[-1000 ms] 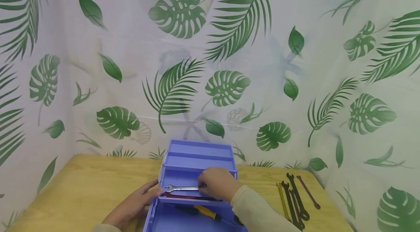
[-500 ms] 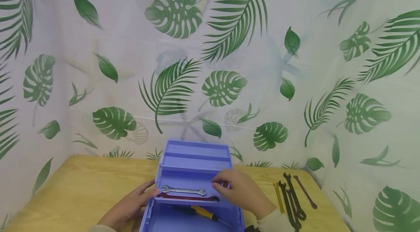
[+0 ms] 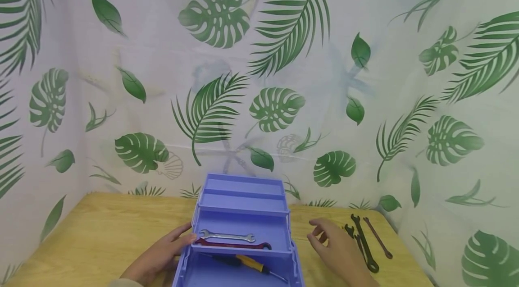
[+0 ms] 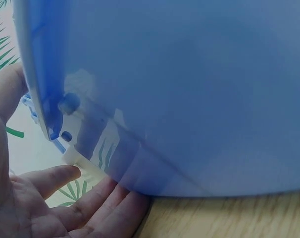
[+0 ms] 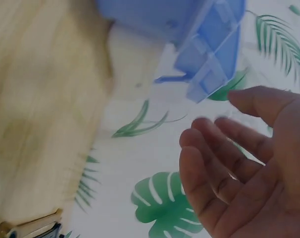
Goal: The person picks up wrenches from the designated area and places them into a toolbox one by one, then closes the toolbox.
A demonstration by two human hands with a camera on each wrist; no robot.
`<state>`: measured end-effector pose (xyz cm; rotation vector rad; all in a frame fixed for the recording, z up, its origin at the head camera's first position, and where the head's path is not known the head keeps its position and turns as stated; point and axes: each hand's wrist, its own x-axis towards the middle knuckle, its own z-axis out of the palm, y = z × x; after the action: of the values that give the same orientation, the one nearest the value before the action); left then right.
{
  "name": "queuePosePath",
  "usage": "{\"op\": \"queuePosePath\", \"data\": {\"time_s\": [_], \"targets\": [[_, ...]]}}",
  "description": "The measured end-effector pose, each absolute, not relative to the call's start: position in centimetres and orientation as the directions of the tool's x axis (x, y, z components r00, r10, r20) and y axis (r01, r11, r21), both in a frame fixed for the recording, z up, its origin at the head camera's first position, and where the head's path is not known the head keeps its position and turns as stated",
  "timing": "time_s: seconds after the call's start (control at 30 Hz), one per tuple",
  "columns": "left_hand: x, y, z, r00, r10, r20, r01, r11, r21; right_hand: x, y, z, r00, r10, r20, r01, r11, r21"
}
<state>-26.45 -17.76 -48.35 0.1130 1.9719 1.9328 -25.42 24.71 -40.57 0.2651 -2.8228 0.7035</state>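
Note:
A blue toolbox (image 3: 243,220) with stepped trays stands opened out at the front middle in the head view. Its middle tray carries a silver open-end wrench (image 3: 227,235) and, just in front, a red wrench (image 3: 239,245). Lower down lies a yellow-and-black screwdriver (image 3: 253,263). My left hand (image 3: 165,250) holds the toolbox's left side, thumb at the tray rim and fingers against the outer wall (image 4: 199,99). To the right of the box, my right hand (image 3: 339,248) is in the air with loosely bent fingers and nothing in them.
On the table's right side lie a large black wrench (image 3: 364,241), a thin dark red wrench (image 3: 378,238) and other wrenches partly covered by my right hand. A leaf-patterned cloth (image 3: 243,61) hangs behind the wooden table (image 3: 134,219).
My right hand has let go of the silver wrench in the middle tray and moved right, out of the toolbox, towards the wrenches on the table. My left hand stays in place.

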Motion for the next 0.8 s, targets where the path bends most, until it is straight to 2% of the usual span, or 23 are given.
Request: {"op": "queuePosePath", "data": {"time_s": [0.33,0.6,0.8], "targets": [[-26.3,-17.7,-48.2,-0.931,0.307,-0.198,-0.187,0.064,0.980,-25.8,26.8,-41.8,-0.991,-0.086,0.103,-0.124,0.885,-0.448],[-26.2,-17.7,-48.2,-0.931,0.317,-0.183,-0.174,0.056,0.983,-26.0,28.7,-42.7,-0.998,-0.058,-0.025,-0.047,0.943,-0.328],[-26.4,-17.7,-48.4,-0.930,0.313,-0.194,-0.186,0.055,0.981,-26.5,30.0,-43.3,-0.993,-0.016,-0.116,0.019,0.956,-0.292]]}}
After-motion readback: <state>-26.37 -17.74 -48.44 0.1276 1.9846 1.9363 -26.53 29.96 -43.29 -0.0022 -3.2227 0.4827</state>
